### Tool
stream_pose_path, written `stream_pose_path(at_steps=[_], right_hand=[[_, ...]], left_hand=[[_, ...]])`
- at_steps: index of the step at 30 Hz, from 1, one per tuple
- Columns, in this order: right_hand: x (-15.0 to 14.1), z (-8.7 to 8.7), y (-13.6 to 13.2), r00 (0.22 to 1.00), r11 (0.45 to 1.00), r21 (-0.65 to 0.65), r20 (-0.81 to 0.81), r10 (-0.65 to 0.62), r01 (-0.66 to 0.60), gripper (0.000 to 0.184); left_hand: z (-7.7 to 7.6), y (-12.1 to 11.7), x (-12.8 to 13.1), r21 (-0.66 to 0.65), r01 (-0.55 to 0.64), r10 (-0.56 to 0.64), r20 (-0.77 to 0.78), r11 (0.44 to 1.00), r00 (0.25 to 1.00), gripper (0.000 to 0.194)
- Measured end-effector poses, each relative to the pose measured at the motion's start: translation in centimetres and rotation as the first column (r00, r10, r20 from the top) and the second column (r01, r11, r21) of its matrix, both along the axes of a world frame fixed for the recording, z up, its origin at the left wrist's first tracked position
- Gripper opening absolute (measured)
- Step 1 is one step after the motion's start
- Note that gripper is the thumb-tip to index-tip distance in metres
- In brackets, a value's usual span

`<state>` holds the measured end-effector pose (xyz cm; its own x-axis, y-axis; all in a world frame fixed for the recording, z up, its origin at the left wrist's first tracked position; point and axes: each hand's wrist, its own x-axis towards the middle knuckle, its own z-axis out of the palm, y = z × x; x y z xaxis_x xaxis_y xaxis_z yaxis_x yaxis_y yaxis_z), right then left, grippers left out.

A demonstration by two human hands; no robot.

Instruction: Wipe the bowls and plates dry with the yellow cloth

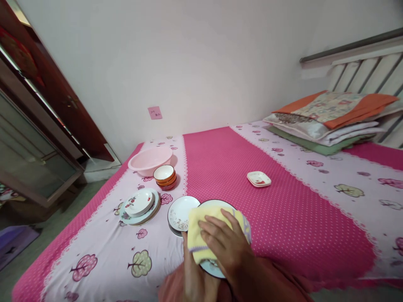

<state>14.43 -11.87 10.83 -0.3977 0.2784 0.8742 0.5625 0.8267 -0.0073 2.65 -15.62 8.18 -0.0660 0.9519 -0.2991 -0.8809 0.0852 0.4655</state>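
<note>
A white plate with a dark rim [220, 204] is held up near the bed's front edge. My left hand [192, 277] grips its lower left edge from below. My right hand [222, 245] lies flat on a yellow cloth [201, 224], pressing it against the plate's face with fingers stretched out. Just left of the plate, a stack of white patterned plates [179, 214] rests on the bedspread.
On the pink and white bedspread [283, 226] lie a stack of flowered plates [140, 205], orange bowls [165, 176], a pink basin [149, 160] and small square dishes [258, 179]. Folded bedding [327, 121] sits at the far right. A wooden cabinet [37, 138] stands left.
</note>
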Motion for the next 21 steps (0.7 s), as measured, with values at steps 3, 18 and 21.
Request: stream_pose_path(at_steps=[3,18,21], right_hand=[[1.1,0.0,1.7,0.996,0.993,-0.091,0.052,-0.066,0.071,0.028],[7.3,-5.1,1.0,0.577,0.266,-0.804,-0.574,-0.580,-0.532,0.055],[6.3,-5.7,0.8,0.661,0.375,-0.814,-0.580,-0.477,-0.443,0.048]], left_hand=[[-0.4,0.7,0.8,0.035,0.023,-0.026,0.075,0.999,0.997,0.059],[-2.2,1.1,-2.8,0.106,-0.038,0.033,0.049,0.994,0.998,0.060],[-1.8,1.0,-2.5,0.103,-0.058,0.053,0.052,0.993,0.997,0.056]])
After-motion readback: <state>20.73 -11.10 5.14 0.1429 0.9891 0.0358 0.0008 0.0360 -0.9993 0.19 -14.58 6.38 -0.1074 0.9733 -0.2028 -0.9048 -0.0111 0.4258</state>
